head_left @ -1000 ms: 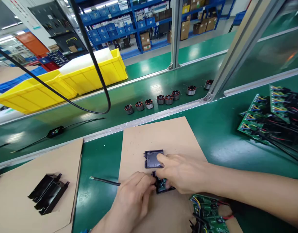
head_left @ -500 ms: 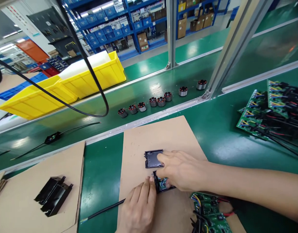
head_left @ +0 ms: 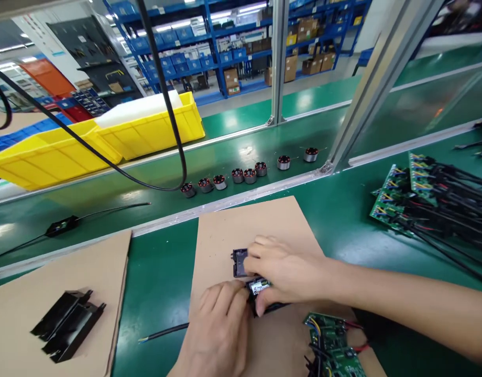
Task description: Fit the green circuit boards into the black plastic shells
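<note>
On a cardboard sheet point(head_left: 260, 220), a black plastic case half point(head_left: 270, 309) holds a small green circuit board point(head_left: 260, 286). My right hand point(head_left: 282, 267) is closed over that half, its thumb at the near edge; some fingers reach across a second black case half point(head_left: 240, 263) just beyond. My left hand point(head_left: 221, 324) has its fingers together at the left end of the board-holding half. They close around a black cable point(head_left: 170, 330), whose stripped end sticks out leftward with thin coloured wires. My hands hide much of the case and where the cable enters it.
Wired green circuit boards point(head_left: 333, 335) lie near my right forearm, with more boards point(head_left: 406, 199) stacked farther right. Two black housings point(head_left: 68, 324) rest on cardboard at left. Several motor stators point(head_left: 249, 176) line the back, near a metal post point(head_left: 367, 89) and yellow bins point(head_left: 154, 125).
My right hand has shifted over the case halves, its thumb now at the near side and its fingers covering more of the far half. The view has also moved slightly.
</note>
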`<state>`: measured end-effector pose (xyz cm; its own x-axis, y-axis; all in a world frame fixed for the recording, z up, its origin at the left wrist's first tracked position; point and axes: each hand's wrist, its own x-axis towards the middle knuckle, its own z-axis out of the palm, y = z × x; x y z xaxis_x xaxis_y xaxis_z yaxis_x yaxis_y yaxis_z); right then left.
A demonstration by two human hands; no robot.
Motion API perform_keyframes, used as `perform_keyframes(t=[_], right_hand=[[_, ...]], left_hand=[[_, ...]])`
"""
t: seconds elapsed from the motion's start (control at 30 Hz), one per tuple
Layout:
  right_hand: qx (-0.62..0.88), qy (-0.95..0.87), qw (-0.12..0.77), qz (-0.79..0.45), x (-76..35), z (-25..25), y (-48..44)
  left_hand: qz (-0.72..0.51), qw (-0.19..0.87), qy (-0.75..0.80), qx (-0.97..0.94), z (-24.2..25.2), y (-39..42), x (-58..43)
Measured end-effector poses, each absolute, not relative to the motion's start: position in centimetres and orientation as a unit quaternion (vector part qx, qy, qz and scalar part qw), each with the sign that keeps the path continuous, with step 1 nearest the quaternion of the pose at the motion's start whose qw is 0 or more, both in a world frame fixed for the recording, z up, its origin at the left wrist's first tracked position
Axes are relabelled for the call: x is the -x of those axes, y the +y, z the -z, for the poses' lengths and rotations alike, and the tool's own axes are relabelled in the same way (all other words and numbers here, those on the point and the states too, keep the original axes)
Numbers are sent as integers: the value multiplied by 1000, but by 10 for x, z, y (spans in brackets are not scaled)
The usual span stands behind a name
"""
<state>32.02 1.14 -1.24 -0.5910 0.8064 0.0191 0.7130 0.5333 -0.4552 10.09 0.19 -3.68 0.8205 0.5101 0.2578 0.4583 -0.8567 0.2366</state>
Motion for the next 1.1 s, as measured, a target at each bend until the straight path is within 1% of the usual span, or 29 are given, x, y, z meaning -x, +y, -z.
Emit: perform_keyframes(t=[0.1,0.2,0.27,0.33,0.5,0.7,0.77,0.83,0.9,0.97,1.03,1.1], right_hand=[[483,-834,117,-237,-342,8,-5],[497,-825,81,-256,-350,12,-13],[489,-829,68,-262,-349,17,-13],[479,-837,69,-256,-346,20,-9],[471,-840,68,-261,-343,20,0],[486,-805,116,-321,-358,20,-12],[528,-774,97,-337,-367,17,-22],[562,-753,60,-337,-374,13,-31],[568,-750,30,-338,-377,10,-36],[563,-752,20,-343,-373,9,-37],[557,-757,36,-339,-366,10,-36],[526,-791,69,-305,-357,12,-32]], left_hand=[[-165,129,151,-966,36,2,-108],[-106,107,103,-983,44,4,-113],[-76,81,100,-989,50,7,-113],[-78,71,100,-989,53,9,-112],[-99,98,117,-983,55,10,-109],[-142,97,134,-976,60,7,-112],[-146,98,134,-975,61,6,-112],[-148,96,135,-975,60,5,-113],[-153,93,135,-975,59,4,-114],[-158,93,136,-974,58,5,-115],[-159,94,136,-973,58,5,-115],[-152,97,136,-974,57,5,-115]])
